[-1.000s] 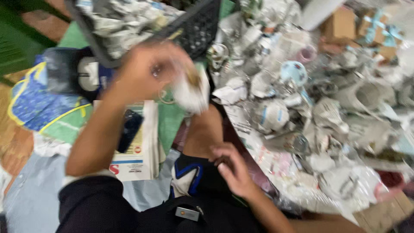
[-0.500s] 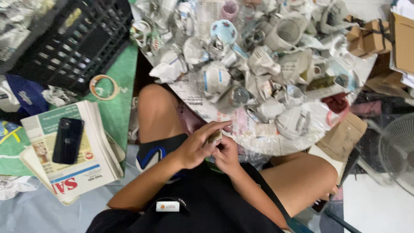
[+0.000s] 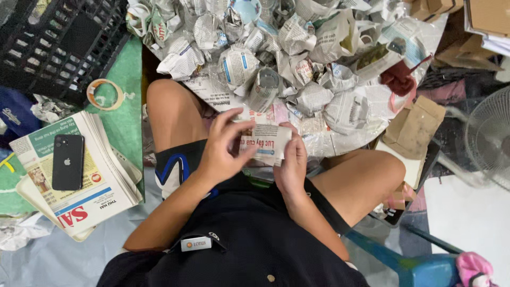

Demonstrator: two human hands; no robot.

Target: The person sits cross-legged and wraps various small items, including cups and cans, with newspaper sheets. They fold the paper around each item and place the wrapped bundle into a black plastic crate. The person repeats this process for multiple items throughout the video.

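Far left: black plastic crate (image 3: 50,45) sitting at top, corner overhanging a green mat (image 3: 125,114). Roll of tape (image 3: 104,94) lying flat on the mat just below the crate. Below that, stack of newspapers (image 3: 87,186) resting on the floor, black phone (image 3: 68,162) lying face down on top of the stack.

Centre: seated, knees apart, dark shorts and shirt. Left hand (image 3: 220,151) curling around the left end of a newspaper-wrapped item (image 3: 268,142), thumb and fingers pressing on the paper. Right hand (image 3: 292,162) gripping the same bundle from the right and below, fingers folded over its edge. Both hands clamped on it, holding it above the lap, between the knees, just in front of the heap.

Above and right: heap of newspaper-wrapped bundles (image 3: 297,53) spreading across the floor, many crumpled, some showing cup shapes. Brown paper bag (image 3: 414,127) lying at the heap's right edge. Cardboard boxes (image 3: 478,26) stacking at top right. White fan (image 3: 491,135) standing far right. Blue stool leg (image 3: 393,258) showing at bottom right.
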